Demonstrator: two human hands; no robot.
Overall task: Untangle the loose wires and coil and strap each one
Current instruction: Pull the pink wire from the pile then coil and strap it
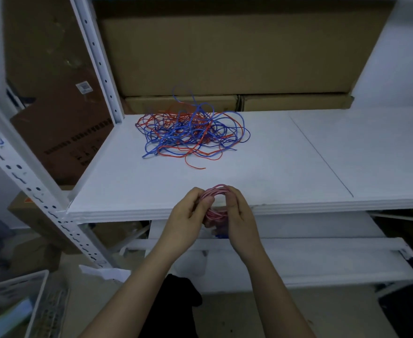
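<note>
White shelf, cartons behind. My left hand and right hand curl their fingers round the pink coil; the red-blue tangle lies beyond my fingers. A slackened pinch could let the unstrapped loops spring apart, I reckon.

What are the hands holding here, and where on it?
A coiled pink wire: left hand grips the coil's left side, right hand its right side.
</note>
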